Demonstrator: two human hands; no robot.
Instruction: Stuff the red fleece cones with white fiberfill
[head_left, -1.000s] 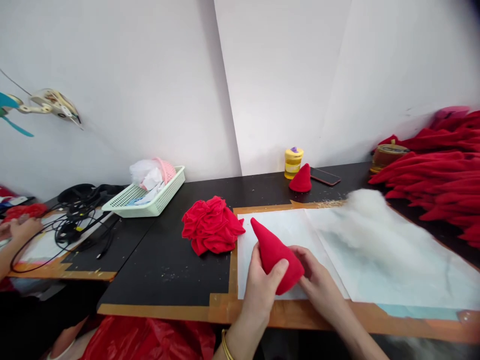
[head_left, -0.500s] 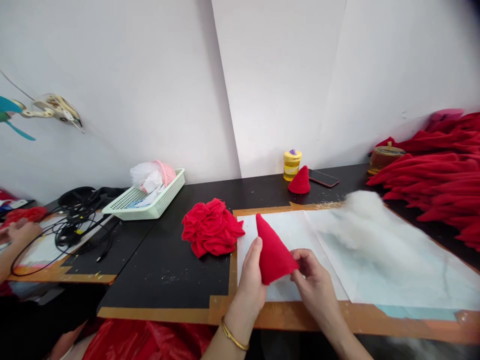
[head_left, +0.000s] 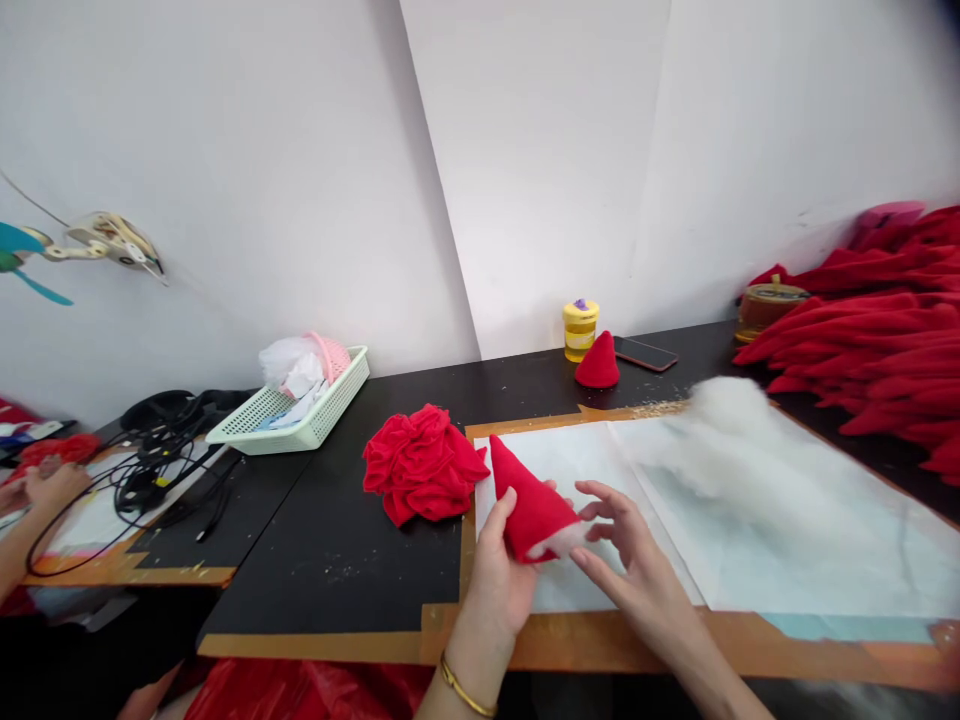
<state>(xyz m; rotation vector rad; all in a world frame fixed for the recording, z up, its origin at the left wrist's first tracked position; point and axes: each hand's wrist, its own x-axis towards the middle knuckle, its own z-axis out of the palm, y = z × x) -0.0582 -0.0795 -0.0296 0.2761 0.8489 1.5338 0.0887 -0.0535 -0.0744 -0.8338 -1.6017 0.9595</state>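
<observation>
In my left hand (head_left: 501,560) I hold a red felt cone (head_left: 525,500), its tip pointing up and left. White stuffing (head_left: 556,543) shows at the cone's wide lower end. Beside that end is my right hand (head_left: 626,550), its fingers apart and curved; the fingertips are close to the stuffing, and I cannot tell whether they touch it. To the left lies a bunched heap of red fabric pieces (head_left: 421,465). A fluffy mass of white stuffing (head_left: 739,460) rests on the white sheet (head_left: 555,590) to the right.
Another red cone (head_left: 598,362) stands by a yellow-lidded jar (head_left: 580,330) and a phone (head_left: 646,354). A pile of red pieces (head_left: 877,340) fills the right side. At left are a pale green basket (head_left: 300,435), black cables (head_left: 154,470) and another person's hands (head_left: 56,488).
The cone has tilted further left in my left hand, and white stuffing now shows at its open end. My right hand's fingers have come off the cone's edge and spread.
</observation>
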